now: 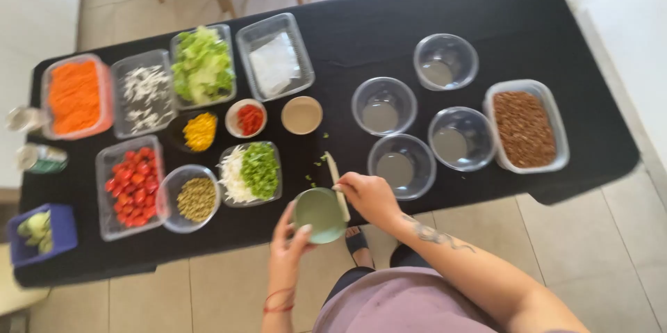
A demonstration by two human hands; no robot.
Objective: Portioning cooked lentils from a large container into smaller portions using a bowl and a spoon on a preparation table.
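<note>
My left hand [290, 239] grips a small pale green bowl [319, 213] at the near edge of the black table [431, 6]. My right hand [369, 196] holds a light wooden utensil [336, 179] that rests across the bowl's rim and points away from me. A few green bits [318, 162] lie scattered on the cloth just beyond the bowl. Right of my hand stand several empty clear bowls, the nearest one [403, 165] close to my knuckles.
On the left sit containers of grated carrot [73, 95], lettuce [203, 65], cherry tomatoes [132, 185], green lentils [196, 199], yellow corn [199, 131] and chopped greens [251, 172]. A tub of brown grains [524, 128] stands far right. A blue box [38, 232] is at the left corner.
</note>
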